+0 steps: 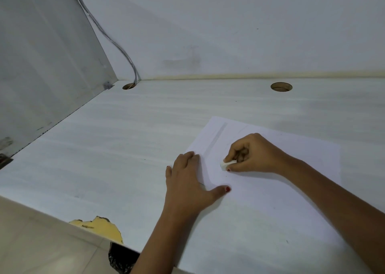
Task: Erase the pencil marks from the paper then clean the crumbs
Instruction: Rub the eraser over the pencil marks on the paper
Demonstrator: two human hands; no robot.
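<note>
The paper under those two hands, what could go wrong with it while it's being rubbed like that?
The left hand pins only the left edge of the paper, so hard strokes from the eraser in the right hand might crease or tear the unheld side. The grey streak could also smear rather than lift. Crumbs swept carelessly may drop off the near edge of the desk, right beside the sheet.
</note>
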